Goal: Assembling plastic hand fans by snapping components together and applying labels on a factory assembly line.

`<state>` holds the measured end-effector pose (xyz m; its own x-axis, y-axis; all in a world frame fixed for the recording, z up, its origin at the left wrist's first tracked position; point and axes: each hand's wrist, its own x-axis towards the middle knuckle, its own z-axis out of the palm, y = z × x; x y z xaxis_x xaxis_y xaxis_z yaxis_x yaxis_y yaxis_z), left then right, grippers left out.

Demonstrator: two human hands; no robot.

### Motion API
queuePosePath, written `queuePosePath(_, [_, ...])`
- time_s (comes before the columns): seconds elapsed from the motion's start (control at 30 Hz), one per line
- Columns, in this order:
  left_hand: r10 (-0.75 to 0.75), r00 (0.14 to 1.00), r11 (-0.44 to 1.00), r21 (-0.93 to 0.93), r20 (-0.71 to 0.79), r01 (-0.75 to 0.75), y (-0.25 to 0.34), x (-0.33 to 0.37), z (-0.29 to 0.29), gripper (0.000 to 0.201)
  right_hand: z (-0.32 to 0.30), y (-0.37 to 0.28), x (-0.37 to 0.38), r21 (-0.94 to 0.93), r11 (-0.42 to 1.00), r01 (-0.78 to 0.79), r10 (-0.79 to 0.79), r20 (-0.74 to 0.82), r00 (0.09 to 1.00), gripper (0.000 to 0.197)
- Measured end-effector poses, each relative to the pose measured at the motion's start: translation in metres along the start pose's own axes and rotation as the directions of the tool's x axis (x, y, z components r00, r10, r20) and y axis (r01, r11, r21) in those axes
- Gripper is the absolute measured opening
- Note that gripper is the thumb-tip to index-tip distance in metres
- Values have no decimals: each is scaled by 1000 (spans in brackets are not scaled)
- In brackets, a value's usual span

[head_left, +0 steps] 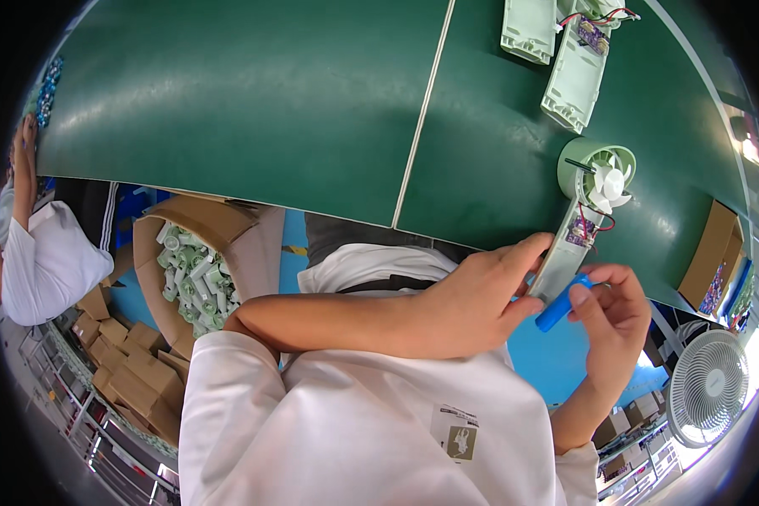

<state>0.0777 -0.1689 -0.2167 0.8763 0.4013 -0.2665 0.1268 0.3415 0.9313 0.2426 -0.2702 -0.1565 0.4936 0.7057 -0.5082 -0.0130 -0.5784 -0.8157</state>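
My left hand (497, 287) grips the lower end of an opened pale green handheld fan (557, 266), its fingers closed on the casing. White blades (610, 184) sit in the fan's round head, and a small purple circuit board (578, 229) with red and black wires shows in the handle. Between thumb and fingers, my right hand (609, 319) pinches a blue cylindrical battery (562, 305), tilted beside the handle's lower end. Whether the battery touches the casing is hard to tell.
More pale green casing halves (575, 88) lie at the table's far right. A small cardboard box (710, 257) of parts stands at the right edge. Left of me, a large carton (170, 325) holds many green fan parts. A co-worker's hand (27, 143) rests at the far left.
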Motion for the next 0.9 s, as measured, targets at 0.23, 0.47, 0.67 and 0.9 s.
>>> queuePosePath(0.23, [48,999,999,-3,-20,-48,0,2,2,63,11,1,10,-18,992,122,-123,-195,973,24])
queuePosePath(0.47, [37,999,999,-15,-25,-38,2,4,2,62,16,-4,15,-258,921,291,-337,-154,929,21])
queuePosePath(0.67, [0,1000,1000,-19,-11,0,8,9,0,60,13,-7,17,-202,962,183,-215,-145,966,25])
queuePosePath(0.9, [47,999,999,11,-3,-47,5,9,4,67,26,-21,10,-394,907,148,-235,-182,955,27])
